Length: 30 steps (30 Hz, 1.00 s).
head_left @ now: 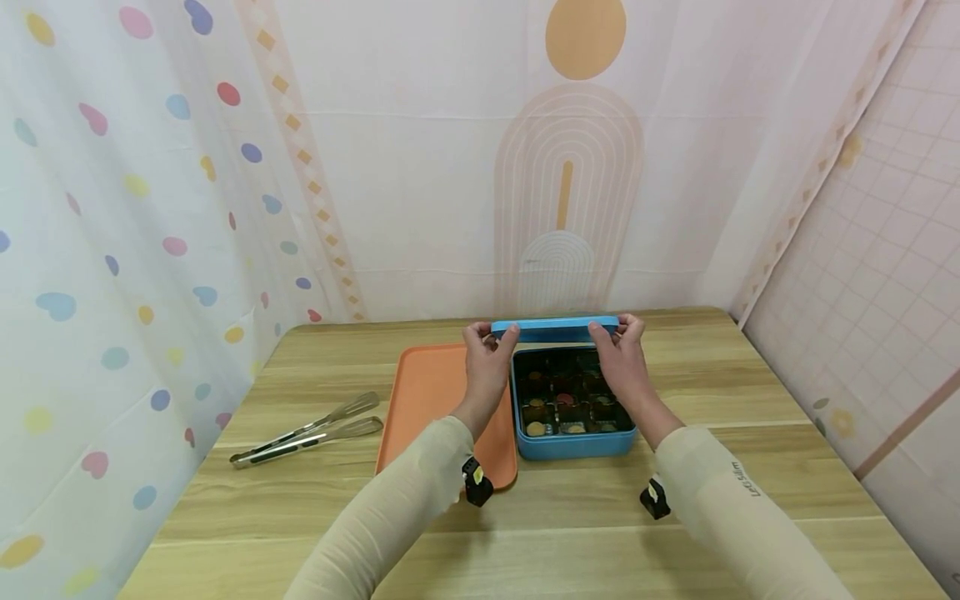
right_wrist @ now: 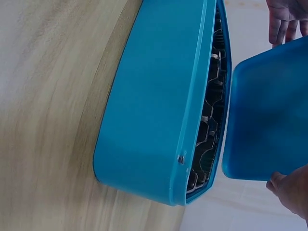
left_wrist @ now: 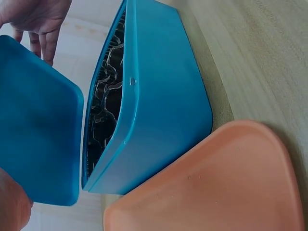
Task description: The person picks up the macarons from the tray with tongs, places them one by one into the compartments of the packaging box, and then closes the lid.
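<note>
A blue tin box (head_left: 576, 446) stands uncovered on the table, with a dark divided insert (head_left: 551, 412) and several small cookie-like pieces in its compartments. Its blue lid (head_left: 555, 331) is held up behind the box's far edge, tilted on its side. My left hand (head_left: 487, 362) grips the lid's left end, thumb on the near face and fingers behind. At the right end, my right hand (head_left: 621, 358) holds it the same way. In the left wrist view the lid's smooth inner face (left_wrist: 41, 125) shows, apart from the box rim.
An orange tray (head_left: 427, 383) lies left of the box, partly under my left forearm. Further left, metal tongs (head_left: 315, 433) with slotted ends rest on the wood table (head_left: 720, 517). A patterned curtain (head_left: 420, 167) hangs behind the table.
</note>
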Available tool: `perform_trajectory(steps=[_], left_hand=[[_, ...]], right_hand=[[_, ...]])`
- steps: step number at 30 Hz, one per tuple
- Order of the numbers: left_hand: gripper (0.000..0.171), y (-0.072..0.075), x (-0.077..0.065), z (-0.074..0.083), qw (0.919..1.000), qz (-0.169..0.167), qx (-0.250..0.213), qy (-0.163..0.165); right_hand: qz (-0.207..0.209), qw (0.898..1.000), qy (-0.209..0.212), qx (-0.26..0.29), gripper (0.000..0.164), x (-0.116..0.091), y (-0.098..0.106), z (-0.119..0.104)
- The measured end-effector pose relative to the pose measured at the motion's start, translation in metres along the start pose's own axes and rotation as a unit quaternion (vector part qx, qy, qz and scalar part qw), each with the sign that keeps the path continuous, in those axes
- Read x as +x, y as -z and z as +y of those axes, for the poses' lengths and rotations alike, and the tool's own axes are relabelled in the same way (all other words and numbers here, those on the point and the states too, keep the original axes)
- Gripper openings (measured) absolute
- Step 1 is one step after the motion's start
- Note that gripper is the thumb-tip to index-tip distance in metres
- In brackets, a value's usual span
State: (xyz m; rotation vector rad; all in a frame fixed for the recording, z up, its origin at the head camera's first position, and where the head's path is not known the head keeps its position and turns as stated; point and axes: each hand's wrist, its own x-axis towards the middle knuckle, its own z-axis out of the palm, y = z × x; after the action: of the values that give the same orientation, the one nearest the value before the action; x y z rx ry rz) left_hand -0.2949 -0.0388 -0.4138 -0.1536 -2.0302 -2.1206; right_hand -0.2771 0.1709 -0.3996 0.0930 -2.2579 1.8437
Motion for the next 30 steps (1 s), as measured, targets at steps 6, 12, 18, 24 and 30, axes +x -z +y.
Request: perform_trajectory(steps=[6,12,18,24,30], left_hand=[[0.056,-0.002,-0.001,-0.003,0.9999,-0.007,-0.003,-0.014],[0.060,0.001,-0.001,-0.005,0.9988,-0.031,-0.019,-0.031],[0.064,0.010,0.000,-0.008,0.9966,-0.069,-0.015,-0.042],[0.072,0.024,-0.002,-0.009,0.9926,-0.116,0.012,-0.032],[0.086,0.033,-0.007,-0.012,0.9865,-0.153,0.055,-0.016]], right_hand=[[-0.035,0.999,-0.005,-0.006,0.068,-0.001,0.010,0.005],[-0.074,0.997,-0.010,-0.011,0.071,-0.005,0.021,0.008],[-0.103,0.994,-0.014,-0.018,0.070,-0.009,0.029,0.009],[-0.133,0.990,-0.008,-0.040,0.072,-0.014,0.037,0.012],[-0.162,0.985,-0.016,-0.060,0.075,-0.018,0.043,0.018]])
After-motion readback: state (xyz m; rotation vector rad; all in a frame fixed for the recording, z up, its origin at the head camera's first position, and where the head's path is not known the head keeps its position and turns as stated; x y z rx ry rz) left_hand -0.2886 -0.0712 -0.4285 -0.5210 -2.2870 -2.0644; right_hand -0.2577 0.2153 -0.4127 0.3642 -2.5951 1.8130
